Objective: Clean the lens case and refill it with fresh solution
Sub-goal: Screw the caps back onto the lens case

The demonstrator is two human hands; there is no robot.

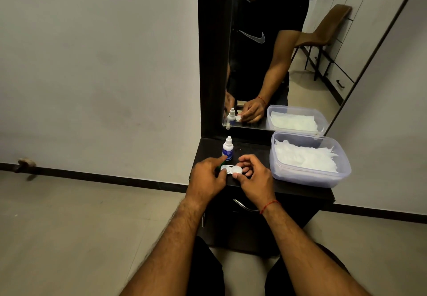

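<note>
From the head view we hold the lens case (231,170) over the table (300,190), left hand (208,175) pinching its green cap (218,168), right hand (254,175) gripping the other end, likely uncapping before reaching for the solution bottle (228,149).

- Your left hand (208,175) and right hand (253,175) both grip the white lens case (231,170) over the dark counter (300,191).
- A green piece (219,168) shows under your left fingers.
- The solution bottle (228,149) stands upright just behind the case.
- A clear tub (309,175) of white tissues (305,157) sits to your right.
</note>
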